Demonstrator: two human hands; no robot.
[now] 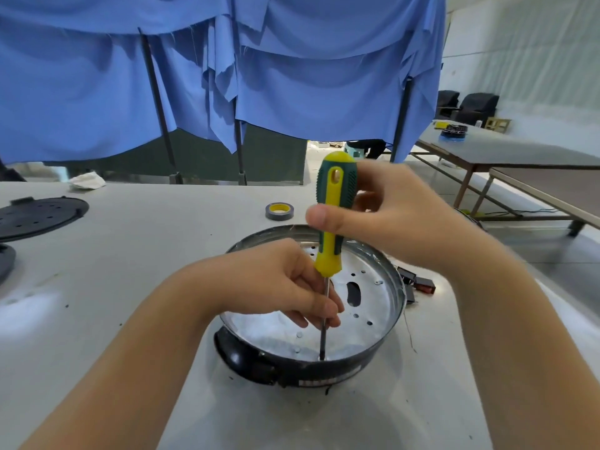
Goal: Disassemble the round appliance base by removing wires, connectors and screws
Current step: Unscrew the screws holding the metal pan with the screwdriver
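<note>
— Where is the round appliance base [311,368]?

— It sits on the pale table [130,287], just in front of the person, open side up. Its dark outer shell holds a shiny metal pan [367,306] dotted with small holes and one oblong slot.

— What is inside it?

— Only the tip of a screwdriver [334,206], standing nearly upright with its tip down at the pan floor near the front wall. Whether it sits on a screw is too small to tell.

— And the hands?

— The right hand [389,216] grips the green and yellow handle, thumb across its front. The left hand [285,284] reaches into the pan and pinches the metal shaft.

— Anything beside it?

— Small black connectors [418,284] lie just outside the right rim. A roll of tape [280,211] lies behind the base, and a dark perforated disc [35,216] far left.
</note>
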